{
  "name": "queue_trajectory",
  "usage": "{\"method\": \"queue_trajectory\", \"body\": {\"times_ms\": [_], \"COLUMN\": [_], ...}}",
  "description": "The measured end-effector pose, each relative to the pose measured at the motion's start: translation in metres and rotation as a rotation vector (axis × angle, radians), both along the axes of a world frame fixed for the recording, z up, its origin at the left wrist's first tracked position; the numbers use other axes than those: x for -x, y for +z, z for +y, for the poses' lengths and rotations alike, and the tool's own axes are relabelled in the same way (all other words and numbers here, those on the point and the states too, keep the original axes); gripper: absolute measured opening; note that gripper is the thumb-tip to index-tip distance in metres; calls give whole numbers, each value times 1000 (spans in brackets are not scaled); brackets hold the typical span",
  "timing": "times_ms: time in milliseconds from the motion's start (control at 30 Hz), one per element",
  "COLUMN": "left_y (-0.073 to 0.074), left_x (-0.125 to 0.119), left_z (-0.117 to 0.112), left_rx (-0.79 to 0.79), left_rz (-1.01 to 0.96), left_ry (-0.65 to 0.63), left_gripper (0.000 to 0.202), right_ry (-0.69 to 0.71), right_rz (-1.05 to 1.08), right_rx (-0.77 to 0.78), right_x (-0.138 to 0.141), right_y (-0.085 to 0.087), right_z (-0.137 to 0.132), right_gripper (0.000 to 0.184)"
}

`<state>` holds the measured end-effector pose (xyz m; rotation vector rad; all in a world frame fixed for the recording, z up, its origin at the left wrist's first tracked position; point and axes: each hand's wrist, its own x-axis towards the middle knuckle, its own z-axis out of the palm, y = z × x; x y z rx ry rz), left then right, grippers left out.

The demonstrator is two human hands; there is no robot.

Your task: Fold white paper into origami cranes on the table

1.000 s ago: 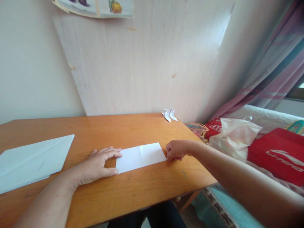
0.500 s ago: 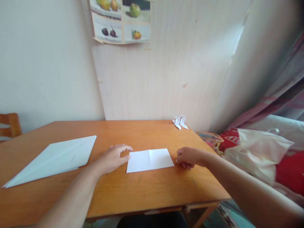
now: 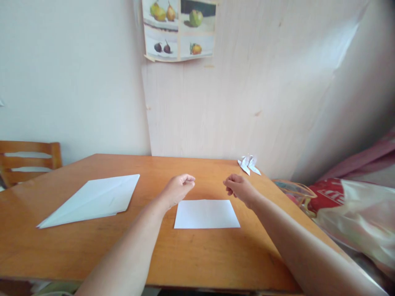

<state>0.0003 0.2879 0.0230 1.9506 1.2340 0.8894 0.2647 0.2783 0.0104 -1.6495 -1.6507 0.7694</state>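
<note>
A small white sheet of paper (image 3: 206,214) lies flat on the wooden table in front of me, its long side facing me. Beyond its far left corner is my left hand (image 3: 180,189), fingers pressed together with the thumb close to them and nothing visible in it. My right hand (image 3: 239,187) is past the far right corner, its fingers curled in, with nothing showing in it either. Both hands appear raised off the table and apart from each other, level with one another. Neither seems to grip the paper.
A stack of larger white paper (image 3: 95,199) with a pointed end rests on the table (image 3: 148,250) to the left. Small folded paper figures (image 3: 248,164) stand at the far right corner. Beyond the right edge are bags (image 3: 342,209); a chair (image 3: 31,158) stands at left.
Both hands have moved from beside the paper to beyond its far edge and closer together. My left fingers have closed. The paper now sits straighter, and the view has turned left.
</note>
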Motion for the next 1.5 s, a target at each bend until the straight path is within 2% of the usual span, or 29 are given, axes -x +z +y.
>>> {"method": "queue_trajectory", "body": {"times_ms": [167, 267, 367, 533, 700, 833, 1100, 1500], "left_y": [-20, -21, -19, -16, -12, -9, -20, -25], "left_x": [5, 10, 11, 8, 4, 2, 2, 3], "left_z": [-1, -2, -4, -10, -14, -17, -14, -11], "left_rx": [33, -15, -69, -136, -150, -148, -135, -154], "left_rz": [93, 221, 389, 603, 633, 653, 699, 661], "left_ry": [-93, -138, -156, -205, -214, -218, -229, -245], "left_gripper": [40, 47, 55, 65, 65, 74, 90, 80], "right_ry": [-21, 4, 53, 127, 127, 129, 162, 215], "right_rz": [-62, -107, -147, -215, -265, -324, -401, -421], "right_rx": [-118, -143, -182, -256, -229, -208, -202, -233], "right_x": [-3, -8, -10, -9, -8, -8, -7, -3], "right_y": [-30, -41, -44, -45, -40, -34, -27, -29], "right_z": [3, 4, 2, -4, -8, -12, -17, -18], "right_gripper": [14, 11, 12, 17, 18, 18, 16, 13]}}
